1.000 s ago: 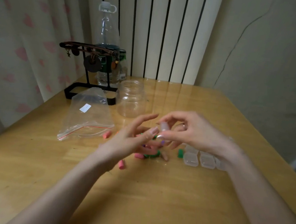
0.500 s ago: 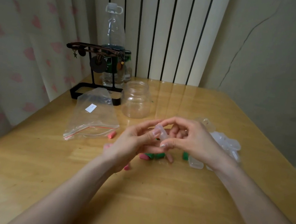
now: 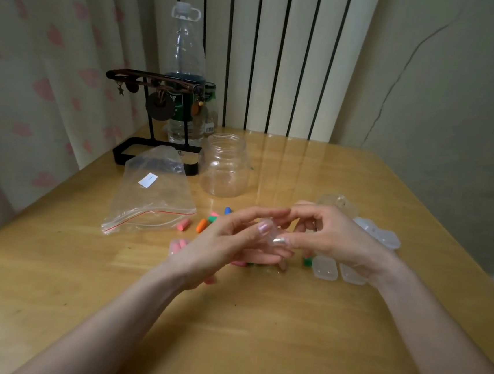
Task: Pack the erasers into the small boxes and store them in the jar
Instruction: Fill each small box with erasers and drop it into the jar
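**Small box pinched between both hands, jar waiting far and left**

Both hands meet over the middle of the table (image 3: 255, 338); the left hand (image 3: 222, 244) and the right hand (image 3: 334, 237) close their fingertips from opposite sides on one small clear box (image 3: 268, 234), held above the wood; whether its lid is open or snapped cannot be told, nor whether an eraser lies inside; the box's long axis seems to run from near-right up to far-left, though the clear plastic blurs its outline.

The open jar (image 3: 224, 166) stands upright beyond the hands, far and somewhat left, well apart from them; it looks empty; the left hand is the nearer one to it, so a drop into its mouth would likely be a forward reach by that hand.

Loose erasers (image 3: 201, 225) lie scattered under and just far-left of the left hand, pink, orange, green and blue; more small boxes (image 3: 325, 267) sit near the right wrist, with others further right; so refills lie left, containers right.

A zip bag (image 3: 151, 195) lies flat to the left of the jar.
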`<state>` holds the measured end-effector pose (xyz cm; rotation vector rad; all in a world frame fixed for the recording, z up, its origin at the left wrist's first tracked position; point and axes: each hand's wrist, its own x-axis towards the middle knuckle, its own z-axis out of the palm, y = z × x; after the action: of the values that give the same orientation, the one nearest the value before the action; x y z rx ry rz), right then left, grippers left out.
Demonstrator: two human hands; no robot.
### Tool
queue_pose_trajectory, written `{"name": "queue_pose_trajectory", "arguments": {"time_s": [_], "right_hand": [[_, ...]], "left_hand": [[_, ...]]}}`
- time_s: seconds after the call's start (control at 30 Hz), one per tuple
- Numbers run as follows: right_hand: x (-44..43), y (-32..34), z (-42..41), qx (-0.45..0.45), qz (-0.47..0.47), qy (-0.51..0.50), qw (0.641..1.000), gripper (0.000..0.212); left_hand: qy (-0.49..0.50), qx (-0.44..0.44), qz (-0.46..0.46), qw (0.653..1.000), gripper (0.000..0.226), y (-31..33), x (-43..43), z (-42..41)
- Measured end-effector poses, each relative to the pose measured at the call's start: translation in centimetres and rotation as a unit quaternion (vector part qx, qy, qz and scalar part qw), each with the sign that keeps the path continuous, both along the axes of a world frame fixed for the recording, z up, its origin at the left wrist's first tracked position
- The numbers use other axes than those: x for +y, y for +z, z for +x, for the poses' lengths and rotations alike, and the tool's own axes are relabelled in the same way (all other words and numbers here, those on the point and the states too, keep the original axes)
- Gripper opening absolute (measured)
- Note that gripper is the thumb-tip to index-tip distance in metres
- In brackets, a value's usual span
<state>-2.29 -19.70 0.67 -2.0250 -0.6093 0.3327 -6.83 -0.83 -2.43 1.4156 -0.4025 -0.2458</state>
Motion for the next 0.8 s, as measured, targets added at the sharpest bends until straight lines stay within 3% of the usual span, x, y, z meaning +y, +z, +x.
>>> {"name": "queue_pose_trajectory", "arguments": {"time_s": [0.23,0.33,0.47,0.63,0.8], "right_hand": [[0.7,-0.4,-0.6,0.113,0.066,0.038,0.991,0.038],[1.1,-0.5,-1.0,0.132,0.096,0.040,0.986,0.038],[1.1,-0.4,-1.1,0.142,0.123,0.048,0.981,0.049],[1.5,-0.9,-1.0,0.104,0.124,0.035,0.986,0.035],[1.7,-0.8,-1.2,0.139,0.168,0.061,0.974,0.031]], "left_hand": [[-0.052,0.002,0.028,0.998,0.044,0.2,0.6,0.0],[-0.022,-0.012,0.045,0.999,0.041,0.1,0.5,0.0],[0.019,-0.010,-0.007,1.000,0.032,-0.2,0.0,0.0],[0.029,0.004,-0.046,0.999,0.033,0.0,0.0,0.1],[0.042,0.022,-0.075,0.996,0.033,0.0,0.0,0.1]]}}
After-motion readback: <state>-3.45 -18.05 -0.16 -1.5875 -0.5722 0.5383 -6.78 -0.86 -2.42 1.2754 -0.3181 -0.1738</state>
